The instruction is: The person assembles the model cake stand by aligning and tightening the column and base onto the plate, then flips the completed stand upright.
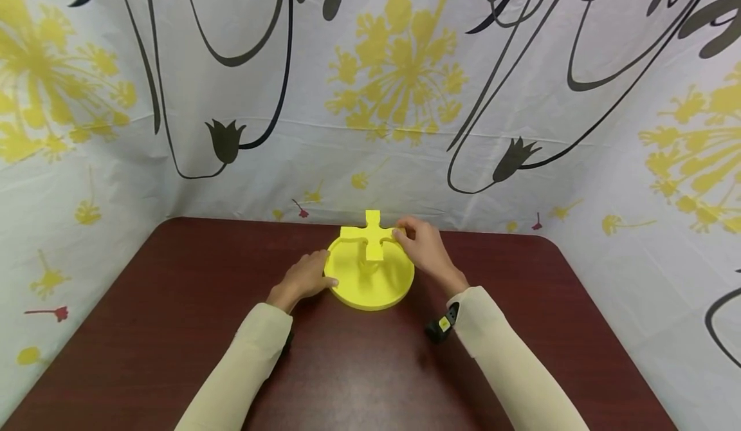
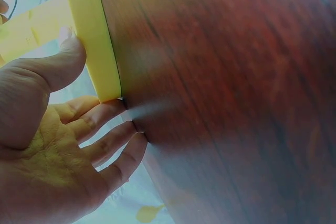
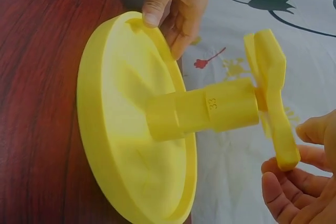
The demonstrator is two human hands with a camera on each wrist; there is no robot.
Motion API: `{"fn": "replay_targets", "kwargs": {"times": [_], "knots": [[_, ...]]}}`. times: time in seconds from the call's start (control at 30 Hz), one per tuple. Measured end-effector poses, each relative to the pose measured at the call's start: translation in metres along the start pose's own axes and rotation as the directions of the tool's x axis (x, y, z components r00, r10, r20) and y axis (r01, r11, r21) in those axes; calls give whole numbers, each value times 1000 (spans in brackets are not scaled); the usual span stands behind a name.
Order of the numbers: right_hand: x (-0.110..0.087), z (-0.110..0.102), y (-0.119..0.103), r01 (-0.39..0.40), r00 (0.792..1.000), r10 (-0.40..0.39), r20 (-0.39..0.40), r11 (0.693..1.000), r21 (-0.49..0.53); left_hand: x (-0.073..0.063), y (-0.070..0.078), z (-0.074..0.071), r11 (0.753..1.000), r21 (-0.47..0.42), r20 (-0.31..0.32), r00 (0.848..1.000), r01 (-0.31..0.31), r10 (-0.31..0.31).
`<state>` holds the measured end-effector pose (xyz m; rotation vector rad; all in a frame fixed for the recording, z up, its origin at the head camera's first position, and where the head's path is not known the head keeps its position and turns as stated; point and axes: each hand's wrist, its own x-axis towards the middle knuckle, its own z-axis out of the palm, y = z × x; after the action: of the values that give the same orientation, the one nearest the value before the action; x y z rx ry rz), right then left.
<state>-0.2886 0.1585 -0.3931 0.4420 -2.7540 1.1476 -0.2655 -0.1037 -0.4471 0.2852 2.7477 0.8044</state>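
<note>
On the table stands a yellow round dish (image 1: 370,299) with a raised rim. From its middle rises a thick yellow post (image 3: 205,109), marked "33", topped by a yellow cross-shaped handle (image 1: 373,233). My left hand (image 1: 303,276) grips the dish's rim at its left side, thumb over the inner edge and fingers along the outside. My right hand (image 1: 427,249) holds the right arm of the cross-shaped handle by its end. In the right wrist view, curled fingers (image 3: 286,187) touch the tip of that arm, with the thumb close by.
A dark red-brown wooden table (image 1: 202,328) lies under the dish. White cloth (image 1: 191,96) with yellow flowers and dark stems hangs behind the table and on both sides. The dish stands near the table's far edge.
</note>
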Motion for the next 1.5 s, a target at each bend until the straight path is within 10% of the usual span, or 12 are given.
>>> {"fn": "replay_targets", "kwargs": {"times": [0.87,1.13,1.5], "knots": [[-4,4,-7,-2,997,-4,75,997,74,1,0,1,1000,-12,-10,1000,-8,8],[-3,1,-4,-1,997,3,-82,1000,27,1,0,2,1000,-12,-11,1000,-10,10],[-2,3,4,-56,995,53,79,998,26,0,0,2,1000,-10,-14,1000,-1,1]]}}
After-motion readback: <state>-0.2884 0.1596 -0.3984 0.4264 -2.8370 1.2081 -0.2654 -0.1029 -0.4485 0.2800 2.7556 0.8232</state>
